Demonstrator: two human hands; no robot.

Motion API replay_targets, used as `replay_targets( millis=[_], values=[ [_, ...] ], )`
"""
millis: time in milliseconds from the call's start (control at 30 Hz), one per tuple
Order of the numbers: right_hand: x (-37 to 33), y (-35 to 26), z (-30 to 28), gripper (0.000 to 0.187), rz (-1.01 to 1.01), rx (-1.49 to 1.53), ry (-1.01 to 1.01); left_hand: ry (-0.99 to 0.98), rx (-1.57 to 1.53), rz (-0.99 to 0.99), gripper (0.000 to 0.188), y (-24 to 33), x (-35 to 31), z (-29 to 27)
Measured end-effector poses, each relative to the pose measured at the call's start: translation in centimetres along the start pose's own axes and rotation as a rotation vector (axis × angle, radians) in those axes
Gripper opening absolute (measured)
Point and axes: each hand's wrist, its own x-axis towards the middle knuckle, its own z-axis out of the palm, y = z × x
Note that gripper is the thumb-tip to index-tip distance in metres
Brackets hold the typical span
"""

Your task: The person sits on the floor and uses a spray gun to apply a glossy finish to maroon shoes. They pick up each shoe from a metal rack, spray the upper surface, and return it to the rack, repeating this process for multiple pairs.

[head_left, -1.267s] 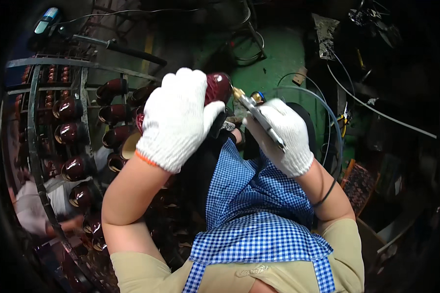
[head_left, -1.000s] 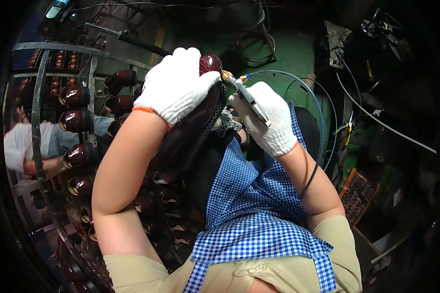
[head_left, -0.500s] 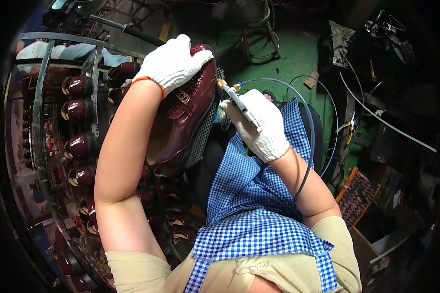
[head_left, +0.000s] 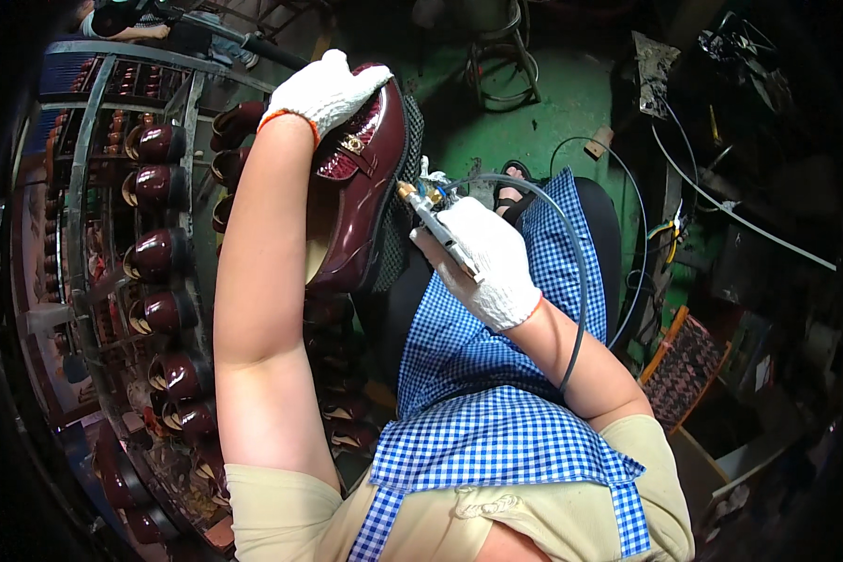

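Note:
A glossy burgundy loafer (head_left: 363,208) with a gold buckle on its strap is held up at my left. My left hand (head_left: 326,96), in a white knit glove with an orange cuff, grips it by the toe end; my forearm hides part of its inner side. In my right hand (head_left: 489,258), gloved the same way, is a small metal spray gun (head_left: 443,234). Its brass nozzle points at the side of the shoe, close to the sole. From the gun a grey air hose (head_left: 576,234) loops over my right forearm.
On my left stands a metal rack (head_left: 82,187) holding several rows of burgundy shoes (head_left: 159,255). A stool (head_left: 501,66) is on the green floor ahead. Hoses and cables (head_left: 721,206) hang at the right, near a woven-seat chair (head_left: 688,365). Another person (head_left: 126,21) is beyond the rack.
The shoe and my left hand have shifted slightly up, and the shoe is turned to show more of its side. The spray gun has moved a little left and down, nearer the shoe's side.

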Motion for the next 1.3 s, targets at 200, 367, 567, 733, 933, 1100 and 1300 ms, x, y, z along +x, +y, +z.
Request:
replay_targets(
  millis=[200, 367, 567, 733, 933, 1100, 1300],
  values=[
    [-1.7, -1.5, 0.4, 0.021, -0.010, 0.018, -0.041, -0.018, -0.056, -0.028, 0.105, -1.1, 1.2, 0.4],
    [-1.9, -3.5, -1.3, 0.019, 0.053, 0.100, -0.167, -0.015, -0.053, -0.042, 0.108, -1.6, 1.5, 0.6],
    [-2.0, -4.6, -3.3, 0.027, 0.070, 0.152, -0.224, -0.004, -0.087, -0.058, 0.106, -2.0, 1.5, 0.5],
    [0.2, -3.1, -6.9, 0.032, 0.052, 0.145, -0.089, 0.163, -0.631, 0.056, 0.069, -3.2, -3.6, -0.7],
    [-1.2, 3.1, -4.6, 0.026, 0.173, 0.005, -0.063, 0.233, -1.007, 0.298, 0.029, -7.5, -19.4, 1.8],
    [-1.7, 5.2, -0.1, 0.026, 0.143, 0.042, -0.239, 0.365, -0.328, 0.500, 0.030, -7.0, -22.6, 6.8],
    [-0.2, 4.0, 5.6, 0.023, 0.555, 0.414, -0.289, 0.476, -0.639, 0.409, 0.030, -11.7, -31.0, 9.9]
  ],
)
